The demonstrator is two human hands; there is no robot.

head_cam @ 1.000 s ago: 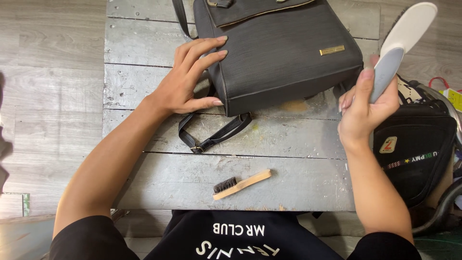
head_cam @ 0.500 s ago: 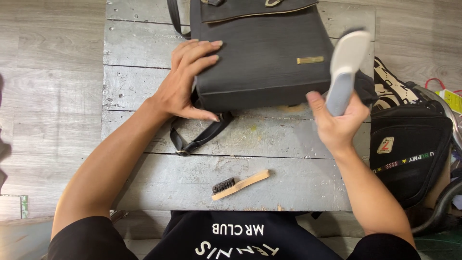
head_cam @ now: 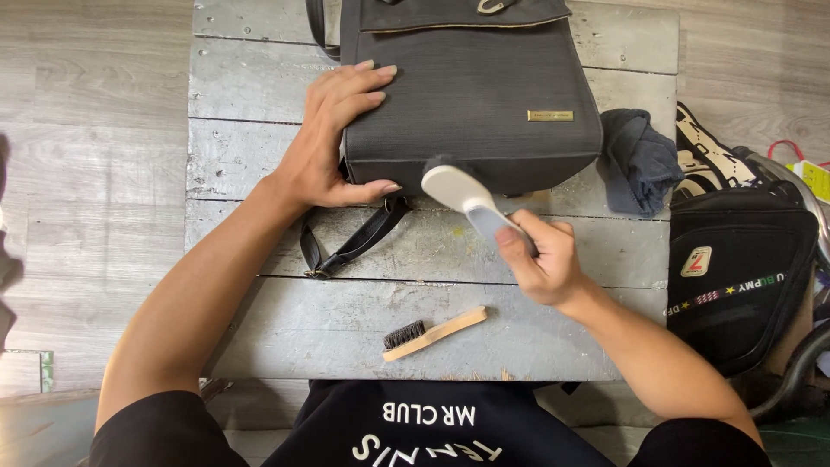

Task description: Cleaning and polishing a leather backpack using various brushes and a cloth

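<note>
- Right hand keeps a closed grip on the grey handle of a white oval brush, head against the dark grey fabric bag's near edge.
- Left hand, at nine o'clock, lies spread flat on the bag, steadying it on the weathered grey plank desk.
- Small gold rectangular plate sits at the bag's three o'clock.
- Wooden-handled, black-bristled brush lies at six o'clock.
- Black pouch, red-white square badge, far at three.

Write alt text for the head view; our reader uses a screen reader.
A right hand presses a white-backed brush against the near edge of a black bag that the left hand steadies on a weathered grey table. A small wooden brush lies nearer.
</note>
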